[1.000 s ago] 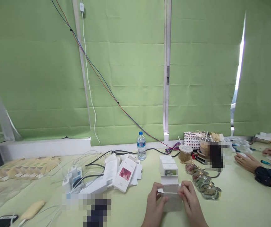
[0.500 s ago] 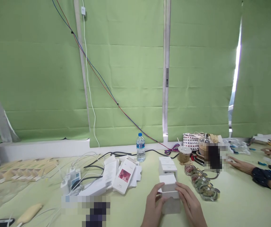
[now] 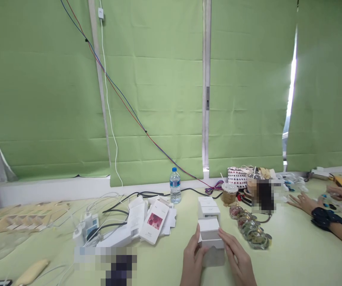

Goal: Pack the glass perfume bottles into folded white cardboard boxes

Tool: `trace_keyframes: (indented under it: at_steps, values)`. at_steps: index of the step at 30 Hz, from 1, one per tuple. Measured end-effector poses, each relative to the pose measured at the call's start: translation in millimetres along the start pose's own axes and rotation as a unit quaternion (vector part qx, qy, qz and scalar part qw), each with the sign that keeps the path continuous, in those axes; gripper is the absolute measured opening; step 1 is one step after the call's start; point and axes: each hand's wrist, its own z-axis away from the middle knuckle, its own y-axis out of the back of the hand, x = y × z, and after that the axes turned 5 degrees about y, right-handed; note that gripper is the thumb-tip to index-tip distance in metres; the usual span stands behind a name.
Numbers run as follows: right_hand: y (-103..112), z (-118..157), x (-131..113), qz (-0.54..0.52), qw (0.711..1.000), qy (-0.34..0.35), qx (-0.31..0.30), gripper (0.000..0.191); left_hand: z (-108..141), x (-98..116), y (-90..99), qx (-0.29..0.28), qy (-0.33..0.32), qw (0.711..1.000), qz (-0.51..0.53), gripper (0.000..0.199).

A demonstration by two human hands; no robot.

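Low in the head view, right of centre, my left hand [image 3: 193, 254] and my right hand [image 3: 237, 254] are closed on the two sides of a small white box [image 3: 209, 229]. Its white upper part sits above a lower edge, and a greyish flat piece [image 3: 213, 256] shows between my hands below it. Just behind stand more white boxes [image 3: 208, 207] in a row. To the right lies a line of clear-wrapped round items [image 3: 250, 228], several of them, with red, green and gold colours.
A water bottle [image 3: 175, 186], white cartons [image 3: 154, 222], cables and white plugs [image 3: 84, 228] lie left. A lidded cup [image 3: 229, 193] and a patterned bag [image 3: 238, 177] stand behind. Another person's hands [image 3: 305, 203] rest at the far right; folded cards [image 3: 24, 216] lie far left.
The view has shifted slightly to the right. My hands still hold the white box, whose upper part now sits a little higher between my fingers. The other person's hands have moved slightly.
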Motion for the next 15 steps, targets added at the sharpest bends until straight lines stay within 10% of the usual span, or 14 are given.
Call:
trace_keyframes:
  at_steps: [15]
  values:
    - [-5,-2,-9,-0.043,0.998,-0.050,-0.001,0.042,6,11,-6.3,0.014,0.012,1.000,-0.006,0.054]
